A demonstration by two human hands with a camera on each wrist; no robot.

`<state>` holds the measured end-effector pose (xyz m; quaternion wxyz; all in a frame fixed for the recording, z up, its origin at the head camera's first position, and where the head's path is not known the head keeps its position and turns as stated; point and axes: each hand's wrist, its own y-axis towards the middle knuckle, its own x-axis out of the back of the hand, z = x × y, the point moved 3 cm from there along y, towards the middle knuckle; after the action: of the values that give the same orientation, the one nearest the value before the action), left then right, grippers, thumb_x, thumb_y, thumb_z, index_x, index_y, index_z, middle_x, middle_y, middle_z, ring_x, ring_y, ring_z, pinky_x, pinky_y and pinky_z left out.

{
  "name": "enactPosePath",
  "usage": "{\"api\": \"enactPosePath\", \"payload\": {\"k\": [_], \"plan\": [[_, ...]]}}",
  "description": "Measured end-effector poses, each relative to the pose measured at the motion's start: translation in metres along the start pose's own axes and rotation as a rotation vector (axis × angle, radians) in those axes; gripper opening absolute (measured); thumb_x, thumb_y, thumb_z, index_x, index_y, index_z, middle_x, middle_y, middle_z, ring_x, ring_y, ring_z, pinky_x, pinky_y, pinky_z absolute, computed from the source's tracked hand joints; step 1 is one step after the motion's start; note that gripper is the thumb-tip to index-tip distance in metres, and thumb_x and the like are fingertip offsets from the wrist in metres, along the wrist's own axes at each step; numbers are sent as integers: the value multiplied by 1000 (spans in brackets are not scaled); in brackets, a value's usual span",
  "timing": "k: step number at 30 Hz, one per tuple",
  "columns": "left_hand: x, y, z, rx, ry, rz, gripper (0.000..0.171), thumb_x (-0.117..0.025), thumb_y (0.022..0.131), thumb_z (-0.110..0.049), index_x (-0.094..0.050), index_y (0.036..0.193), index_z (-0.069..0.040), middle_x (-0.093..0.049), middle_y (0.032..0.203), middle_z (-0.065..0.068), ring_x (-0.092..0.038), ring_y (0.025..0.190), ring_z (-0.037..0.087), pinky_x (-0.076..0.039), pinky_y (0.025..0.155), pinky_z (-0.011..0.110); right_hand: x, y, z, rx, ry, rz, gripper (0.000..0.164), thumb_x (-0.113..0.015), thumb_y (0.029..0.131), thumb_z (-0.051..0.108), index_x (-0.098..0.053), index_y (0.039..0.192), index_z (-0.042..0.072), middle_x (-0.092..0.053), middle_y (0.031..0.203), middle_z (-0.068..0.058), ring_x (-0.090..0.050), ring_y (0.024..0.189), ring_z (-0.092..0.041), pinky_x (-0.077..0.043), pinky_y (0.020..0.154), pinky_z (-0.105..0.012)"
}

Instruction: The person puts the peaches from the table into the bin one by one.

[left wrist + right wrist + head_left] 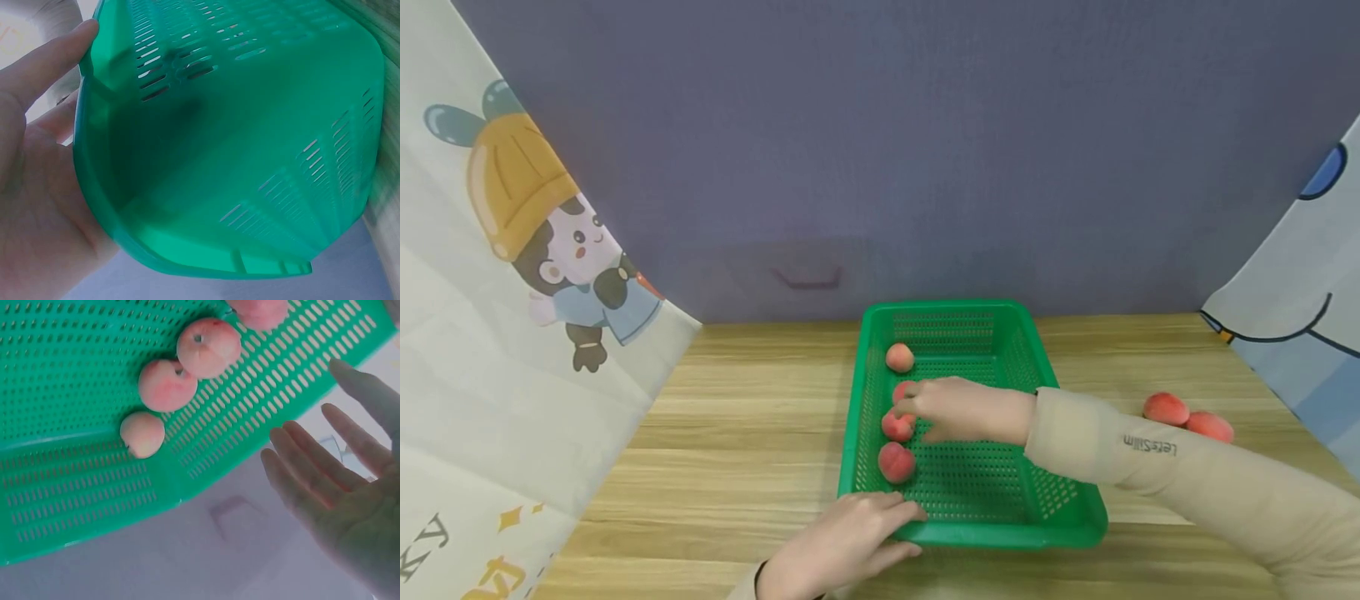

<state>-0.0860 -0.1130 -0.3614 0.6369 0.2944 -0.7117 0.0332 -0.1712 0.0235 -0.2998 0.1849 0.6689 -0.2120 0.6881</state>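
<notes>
A green perforated plastic basket (985,535) stands on the table. Along its left wall lies a row of several peaches, from the far peach (899,357) to the near peach (897,462). My left hand (846,537) grips the near-left corner rim, fingers over the edge and thumb outside. Over the middle peaches (898,427) hovers my right hand (958,408), partly hiding them. In the right wrist view, its fingers (306,456) are loosely spread and hold nothing. The left wrist view shows the basket's wall (250,125) beside the left hand (44,175).
Two more peaches, a left one (1166,408) and a right one (1210,427), lie on the wood-grain table (722,450) right of the basket, beyond the right sleeve (1150,458). A grey-blue panel (925,150) rises behind; printed sheets (460,350) flank both sides.
</notes>
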Motion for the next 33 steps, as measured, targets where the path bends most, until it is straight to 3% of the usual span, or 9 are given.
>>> {"api": "enactPosePath", "payload": {"k": [4, 9, 16, 28, 33], "plan": [[-1, 0, 1, 2, 6, 0, 21, -63, 81, -28, -59, 98, -16, -59, 83, -10, -54, 76, -4, -41, 67, 8, 6, -8, -6, -38, 12, -6, 41, -74, 71, 16, -60, 110, 12, -58, 111, -2, -54, 102, -19, -47, 78, -29], [-1, 0, 1, 12, 2, 5, 20, -62, 82, -29, -60, 98, -16, -59, 83, -10, -54, 76, -4, -41, 67, 8, 14, -19, -14, -40, 18, -44, 40, -73, 71, 15, -59, 108, 10, -59, 100, -1, -57, 91, -18, -48, 73, -27], [0, 1, 0, 11, -9, 0, 20, -64, 81, -27, -60, 97, -15, -58, 82, -10, -53, 74, -4, -40, 66, 8, 27, -38, -31, -80, 25, -109, 39, -72, 73, 14, -59, 109, 7, -58, 104, -9, -58, 91, -22, -49, 72, -30], [-1, 0, 1, -1, -9, -15, 21, -65, 80, -26, -60, 97, -15, -58, 81, -10, -52, 73, -5, -40, 66, 7, 39, -73, -68, -223, 55, -157, 35, -69, 75, 11, -59, 108, 7, -57, 111, -17, -56, 96, -33, -50, 70, -36], [-1, 0, 1, -4, -10, -23, 21, -65, 80, -26, -60, 96, -15, -58, 80, -10, -52, 72, -5, -39, 65, 6, 35, -88, -90, -263, 61, -174, 35, -70, 73, 7, -59, 106, 4, -58, 104, -16, -60, 81, -26, -50, 65, -33]]}}
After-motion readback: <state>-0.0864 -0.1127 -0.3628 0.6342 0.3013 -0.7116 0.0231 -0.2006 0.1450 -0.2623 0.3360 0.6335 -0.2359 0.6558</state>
